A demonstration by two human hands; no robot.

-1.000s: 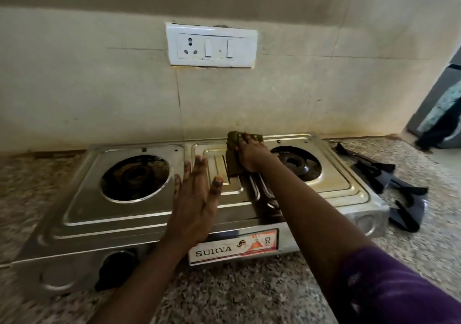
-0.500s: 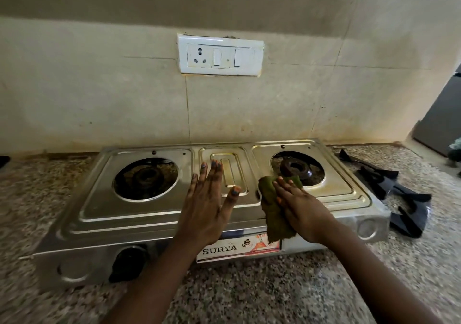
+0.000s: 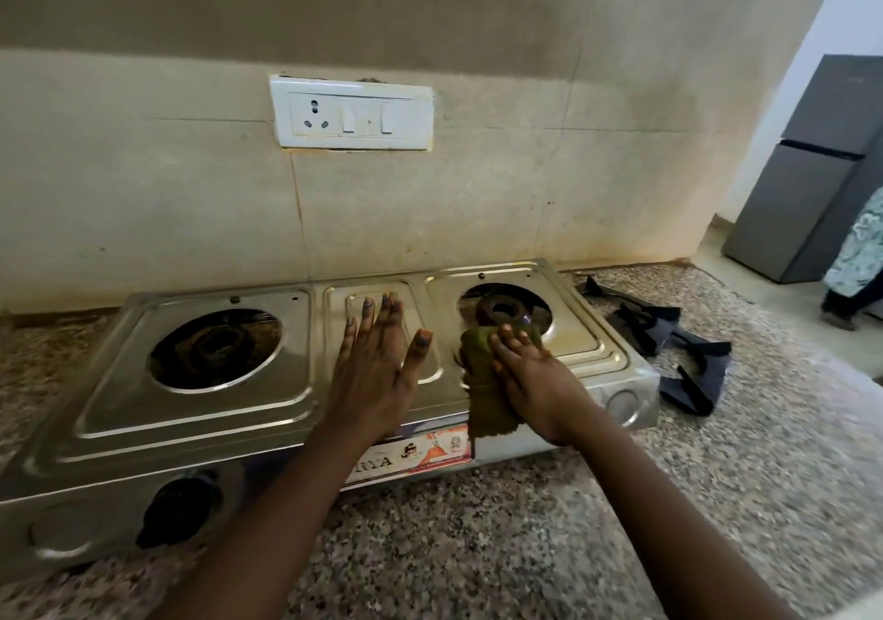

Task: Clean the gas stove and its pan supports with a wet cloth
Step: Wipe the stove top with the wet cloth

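Glossy steel stove [image 3: 200, 409], speckled granite counter [image 3: 716, 500]

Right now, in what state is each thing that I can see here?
gas stove: both burners bare, supports off
pan supports: off, lying on the counter to the right
cloth: pressed flat on the stove top
right hand: pressing on cloth
left hand: flat on stove
knob: position unclear

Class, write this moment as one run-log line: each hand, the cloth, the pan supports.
left hand: flat on stove | right hand: pressing green cloth beside right burner | pan supports: off, on counter
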